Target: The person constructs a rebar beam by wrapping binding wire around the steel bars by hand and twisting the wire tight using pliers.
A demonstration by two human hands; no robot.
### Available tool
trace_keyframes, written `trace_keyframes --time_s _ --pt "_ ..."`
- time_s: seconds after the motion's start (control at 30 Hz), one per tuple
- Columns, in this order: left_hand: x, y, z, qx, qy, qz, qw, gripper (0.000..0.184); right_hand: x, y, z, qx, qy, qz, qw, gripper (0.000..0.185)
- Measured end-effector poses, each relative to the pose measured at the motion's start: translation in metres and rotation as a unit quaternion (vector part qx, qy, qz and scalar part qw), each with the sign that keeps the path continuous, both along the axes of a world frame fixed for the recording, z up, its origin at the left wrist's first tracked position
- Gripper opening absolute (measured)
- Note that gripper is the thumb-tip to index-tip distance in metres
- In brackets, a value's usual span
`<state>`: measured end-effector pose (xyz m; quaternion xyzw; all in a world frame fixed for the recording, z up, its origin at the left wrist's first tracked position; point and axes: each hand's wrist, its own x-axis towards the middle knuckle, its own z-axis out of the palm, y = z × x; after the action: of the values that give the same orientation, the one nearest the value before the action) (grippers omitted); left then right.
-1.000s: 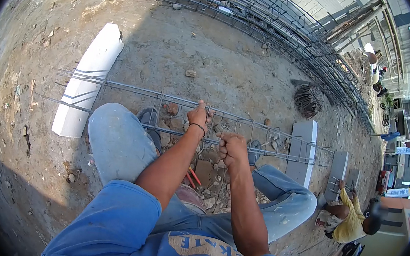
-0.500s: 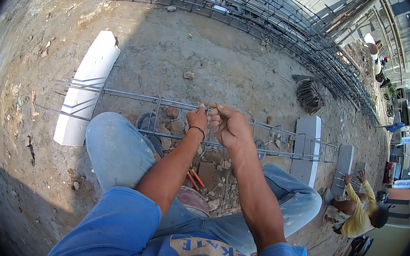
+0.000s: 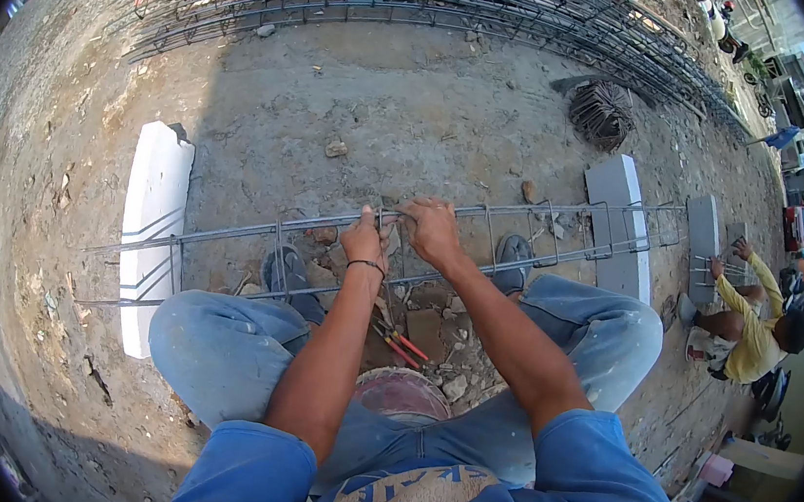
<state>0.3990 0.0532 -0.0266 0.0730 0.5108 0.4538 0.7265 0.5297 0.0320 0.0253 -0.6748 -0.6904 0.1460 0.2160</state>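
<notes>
A long rebar cage (image 3: 327,223) with square stirrups lies across in front of my knees. My left hand (image 3: 364,239), with a dark band at its wrist, has its fingers pressed together at the cage's far bar, beside a stirrup. Just to its right, my right hand (image 3: 432,228) is closed at the same bar, fingers over it; whatever thin piece it holds is too small to make out. Red-handled pliers (image 3: 404,345) lie on the ground below the cage, near an upturned reddish bucket (image 3: 402,393) between my legs.
A white block (image 3: 155,196) supports the cage's left end, a grey-white block (image 3: 620,225) its right part. Stacked rebar cages (image 3: 428,1) lie across the back, with a wire bundle (image 3: 601,113) nearby. At right crouches a person in yellow (image 3: 754,352) beside another block (image 3: 705,239).
My right hand has come in from the near side of the cage to the far bar, beside my left hand. The view has turned, so the cage now appears tilted.
</notes>
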Motion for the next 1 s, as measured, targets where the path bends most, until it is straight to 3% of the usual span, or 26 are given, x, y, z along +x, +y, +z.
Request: trace_keyframes --time_s 0.23,0.43,0.5,0.73,1.0 --pt "-0.011 0.003 0.005 0.000 0.022 0.019 1.000 0.033 -0.011 0.021 -0.011 -0.005 0.067 0.073 0.995 0.033" --pt "-0.020 0.005 0.005 -0.007 0.006 0.032 0.999 0.030 -0.017 0.022 -0.015 0.006 0.154 0.074 0.985 0.027" --pt "-0.015 0.006 0.002 0.008 0.018 0.039 0.999 0.027 -0.011 0.023 -0.007 -0.006 0.104 0.079 0.991 0.031" --pt "-0.019 0.014 -0.012 -0.002 0.030 -0.050 0.998 0.030 -0.006 0.027 -0.014 -0.002 0.109 0.093 0.990 0.022" --pt "-0.025 0.018 -0.013 -0.012 0.032 -0.064 0.997 0.030 -0.012 0.032 -0.026 -0.030 0.171 0.063 0.983 0.022"
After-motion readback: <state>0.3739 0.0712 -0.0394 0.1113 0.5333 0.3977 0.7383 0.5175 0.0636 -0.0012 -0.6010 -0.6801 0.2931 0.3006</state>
